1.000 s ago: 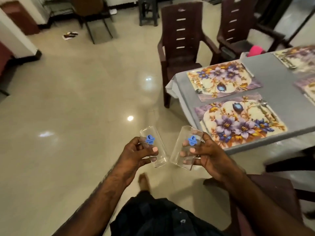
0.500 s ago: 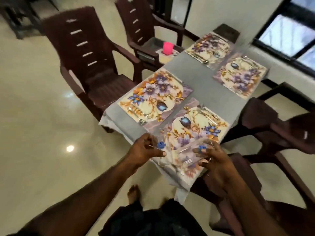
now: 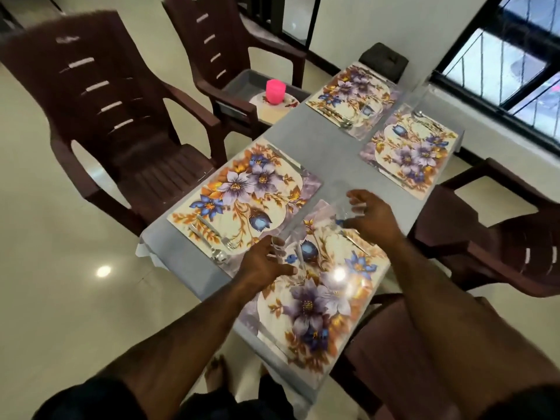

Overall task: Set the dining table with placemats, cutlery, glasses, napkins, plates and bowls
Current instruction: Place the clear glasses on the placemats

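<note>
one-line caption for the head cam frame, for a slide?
Each hand holds a clear glass over the nearest floral placemat.

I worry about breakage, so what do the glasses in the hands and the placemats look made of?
The glasses look like clear glass or hard plastic; the table shows through them, and the picture cannot settle which. The placemats look like glossy laminated plastic: the near one mirrors a bright lamp glare.

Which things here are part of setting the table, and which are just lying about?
Part of the job: two clear glasses, one in the left hand, one in the right hand; four floral placemats; cutlery.

Lying about: pink cup; brown chairs.
</note>
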Demonstrator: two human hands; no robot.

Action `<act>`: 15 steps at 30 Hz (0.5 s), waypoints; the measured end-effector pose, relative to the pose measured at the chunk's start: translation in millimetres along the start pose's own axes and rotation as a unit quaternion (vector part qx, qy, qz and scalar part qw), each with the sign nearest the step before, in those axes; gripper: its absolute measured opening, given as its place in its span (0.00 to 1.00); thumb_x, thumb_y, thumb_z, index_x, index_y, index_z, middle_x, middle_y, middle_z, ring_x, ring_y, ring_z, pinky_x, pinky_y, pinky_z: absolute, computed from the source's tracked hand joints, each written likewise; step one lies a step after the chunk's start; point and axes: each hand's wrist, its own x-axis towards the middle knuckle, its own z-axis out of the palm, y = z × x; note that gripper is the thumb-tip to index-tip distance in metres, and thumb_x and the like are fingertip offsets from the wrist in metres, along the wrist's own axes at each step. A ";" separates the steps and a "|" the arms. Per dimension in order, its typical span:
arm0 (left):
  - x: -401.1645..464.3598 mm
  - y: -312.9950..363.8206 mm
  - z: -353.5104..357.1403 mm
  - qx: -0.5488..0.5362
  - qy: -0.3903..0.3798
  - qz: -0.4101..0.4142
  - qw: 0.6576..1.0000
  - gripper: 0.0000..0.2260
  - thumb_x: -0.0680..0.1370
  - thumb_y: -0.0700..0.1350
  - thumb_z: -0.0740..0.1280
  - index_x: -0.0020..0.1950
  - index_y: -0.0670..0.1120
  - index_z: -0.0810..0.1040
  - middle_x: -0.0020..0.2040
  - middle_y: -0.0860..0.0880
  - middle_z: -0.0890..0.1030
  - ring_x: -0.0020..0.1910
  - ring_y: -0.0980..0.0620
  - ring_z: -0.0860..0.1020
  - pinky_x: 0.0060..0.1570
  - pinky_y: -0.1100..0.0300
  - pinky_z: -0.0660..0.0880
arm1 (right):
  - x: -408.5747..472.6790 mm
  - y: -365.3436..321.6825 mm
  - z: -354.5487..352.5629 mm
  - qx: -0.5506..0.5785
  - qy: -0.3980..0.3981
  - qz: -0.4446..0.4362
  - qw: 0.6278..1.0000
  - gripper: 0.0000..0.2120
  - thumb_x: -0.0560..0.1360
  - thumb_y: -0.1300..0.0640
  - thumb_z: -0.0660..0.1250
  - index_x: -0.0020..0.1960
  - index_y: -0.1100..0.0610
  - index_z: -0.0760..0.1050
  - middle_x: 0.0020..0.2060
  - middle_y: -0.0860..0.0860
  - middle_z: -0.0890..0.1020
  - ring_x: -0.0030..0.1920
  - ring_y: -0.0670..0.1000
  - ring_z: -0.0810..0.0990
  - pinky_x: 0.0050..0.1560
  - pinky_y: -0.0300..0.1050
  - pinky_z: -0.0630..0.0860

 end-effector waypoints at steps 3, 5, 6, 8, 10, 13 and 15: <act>22.6 3.8 5.4 -0.014 0.024 -0.008 1.000 0.34 0.50 0.52 0.88 0.54 0.52 0.81 0.51 0.49 0.86 0.51 0.46 0.85 0.51 0.43 0.85 | 59.3 -0.8 3.5 -0.136 -0.050 -0.095 0.985 0.37 0.61 0.63 0.86 0.68 0.55 0.79 0.61 0.54 0.81 0.59 0.55 0.81 0.57 0.40 0.75; 32.3 3.9 6.1 -0.028 0.033 -0.010 0.999 0.32 0.50 0.52 0.87 0.52 0.54 0.82 0.51 0.49 0.87 0.52 0.45 0.86 0.52 0.39 0.84 | 85.9 -4.2 7.5 -0.233 -0.085 -0.151 0.957 0.35 0.63 0.62 0.83 0.68 0.53 0.78 0.63 0.56 0.78 0.60 0.58 0.80 0.58 0.44 0.75; 35.7 5.2 6.2 -0.030 0.035 -0.013 0.999 0.31 0.51 0.50 0.87 0.52 0.54 0.82 0.50 0.50 0.87 0.52 0.45 0.86 0.53 0.38 0.84 | 95.6 -7.1 9.1 -0.271 -0.100 -0.169 0.942 0.35 0.64 0.62 0.83 0.69 0.51 0.77 0.64 0.56 0.76 0.61 0.59 0.79 0.60 0.47 0.76; 39.8 7.8 7.7 -0.032 0.036 -0.015 0.999 0.29 0.54 0.46 0.87 0.53 0.53 0.82 0.50 0.50 0.86 0.51 0.45 0.86 0.54 0.38 0.83 | 107.8 -12.6 10.9 -0.331 -0.126 -0.188 0.916 0.36 0.67 0.62 0.82 0.71 0.48 0.74 0.67 0.54 0.74 0.62 0.58 0.79 0.61 0.50 0.78; 42.9 8.4 8.9 -0.034 0.035 -0.018 0.999 0.29 0.56 0.45 0.87 0.53 0.53 0.82 0.50 0.51 0.86 0.50 0.47 0.85 0.54 0.39 0.83 | 111.5 -19.0 12.5 -0.381 -0.151 -0.209 0.888 0.37 0.69 0.64 0.79 0.72 0.45 0.71 0.68 0.53 0.73 0.61 0.59 0.79 0.60 0.53 0.80; 46.8 8.1 10.6 -0.037 0.043 -0.019 0.998 0.29 0.54 0.48 0.88 0.51 0.55 0.82 0.49 0.52 0.87 0.48 0.48 0.85 0.53 0.40 0.84 | 110.3 -24.7 12.4 -0.443 -0.172 -0.247 0.844 0.37 0.70 0.66 0.76 0.73 0.43 0.68 0.69 0.52 0.73 0.61 0.59 0.79 0.56 0.55 0.81; 47.7 9.1 10.5 -0.042 0.050 -0.022 0.998 0.29 0.53 0.49 0.88 0.50 0.56 0.82 0.49 0.52 0.87 0.48 0.48 0.85 0.53 0.40 0.84 | 108.2 -24.4 12.2 -0.475 -0.173 -0.261 0.822 0.38 0.71 0.66 0.76 0.74 0.44 0.67 0.70 0.51 0.73 0.61 0.58 0.80 0.53 0.52 0.81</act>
